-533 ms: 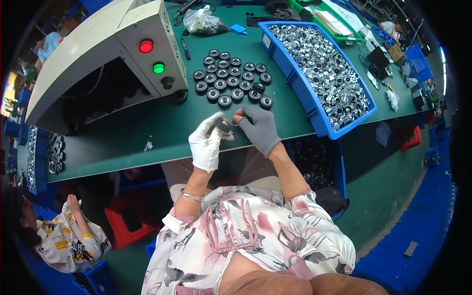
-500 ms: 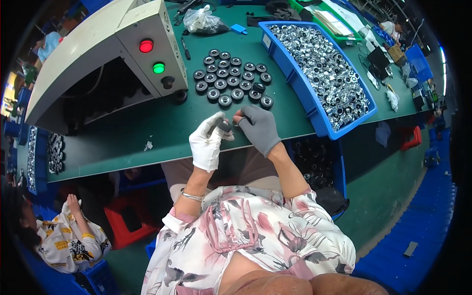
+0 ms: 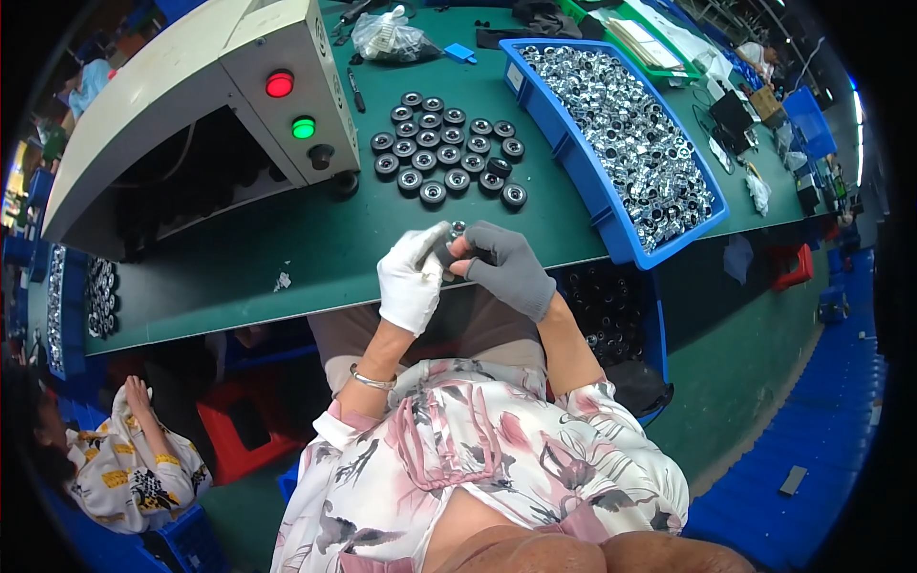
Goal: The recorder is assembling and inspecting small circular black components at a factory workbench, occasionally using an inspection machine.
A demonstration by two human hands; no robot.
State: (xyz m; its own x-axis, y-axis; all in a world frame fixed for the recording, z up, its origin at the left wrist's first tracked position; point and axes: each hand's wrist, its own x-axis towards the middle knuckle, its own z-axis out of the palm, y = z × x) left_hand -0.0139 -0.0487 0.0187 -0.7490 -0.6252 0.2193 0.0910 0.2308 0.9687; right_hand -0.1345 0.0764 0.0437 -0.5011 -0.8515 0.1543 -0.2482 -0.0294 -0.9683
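At the left of the counter (image 3: pixel 191 298), a beige machine (image 3: pixel 250 95) with a red light (image 3: pixel 280 84) and a green light (image 3: pixel 304 127) on its panel. Near the middle, at the front edge, the white-gloved left hand (image 3: pixel 411 279), fingers bent closed on a dark ring (image 3: pixel 443 255). Just beyond the fingertips, a small silvery part (image 3: pixel 458 228) (held or merely resting there: cannot tell from this angle). Farther back, a loose cluster of black wheels (image 3: pixel 433 193) with silvery centres, roughly two dozen, mostly lying flat; judged done, going by the centres in place. Right of the ring, the grey-gloved right hand (image 3: pixel 508 270), fingers curled in close against it; cannot tell whether gripping the ring or something smaller. Farther right, a blue tray (image 3: pixel 564 153) heaped with shiny pieces (image 3: pixel 630 134), and below the counter a blue bin (image 3: pixel 660 325) of dark round pieces (image 3: pixel 602 306): by the look of both, plenty left, with the piece in hand seemingly midway.

Compared with the earlier frame: hands brought together, gap closed; ring now partly covered by the right fingers; silvery part now showing beyond the tips; cluster and tray unchanged in arrangement, apart from a slight shift of the whole view.
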